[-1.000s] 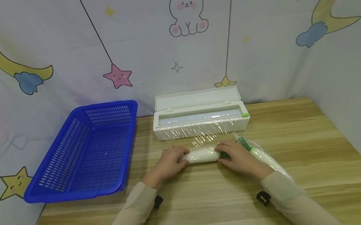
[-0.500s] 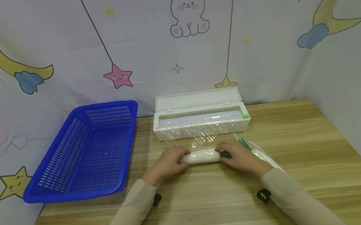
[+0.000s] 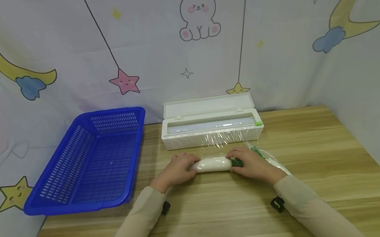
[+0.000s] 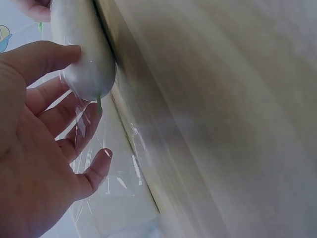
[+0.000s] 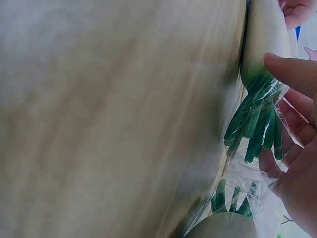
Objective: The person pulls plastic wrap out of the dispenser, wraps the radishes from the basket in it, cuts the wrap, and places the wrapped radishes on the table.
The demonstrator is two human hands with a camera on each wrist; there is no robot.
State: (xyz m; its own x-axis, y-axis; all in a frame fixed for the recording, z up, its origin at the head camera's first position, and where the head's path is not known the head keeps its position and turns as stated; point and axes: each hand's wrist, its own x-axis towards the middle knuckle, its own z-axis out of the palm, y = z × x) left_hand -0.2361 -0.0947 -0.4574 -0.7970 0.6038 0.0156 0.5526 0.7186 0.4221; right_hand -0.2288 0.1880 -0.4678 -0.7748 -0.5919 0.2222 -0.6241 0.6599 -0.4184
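A white radish (image 3: 213, 165) lies crosswise on the table in clear cling film (image 3: 216, 140). My left hand (image 3: 177, 171) grips its left end, thumb on the near side and fingers on the far side; a thin green tip (image 4: 99, 101) shows there in the left wrist view. At the other end, my right hand (image 3: 252, 165) holds the radish beside its dark green stems (image 5: 260, 121), which are bunched under film. The film stretches back to a white dispenser box (image 3: 213, 138). Partly behind my right arm lies a second film-wrapped radish (image 3: 276, 165).
A blue plastic basket (image 3: 132, 175) stands on the left of the wooden table (image 3: 217, 213). The dispenser's lid (image 3: 209, 104) is raised, with a film roll (image 3: 210, 125) inside and a green slider (image 3: 259, 123) at its right end. A patterned cloth wall (image 3: 158, 54) rises behind.
Both hands keep their hold on the radish in nearly the same place. The creases and glints in the film before the box have shifted. Less of the second radish shows beside my right arm.
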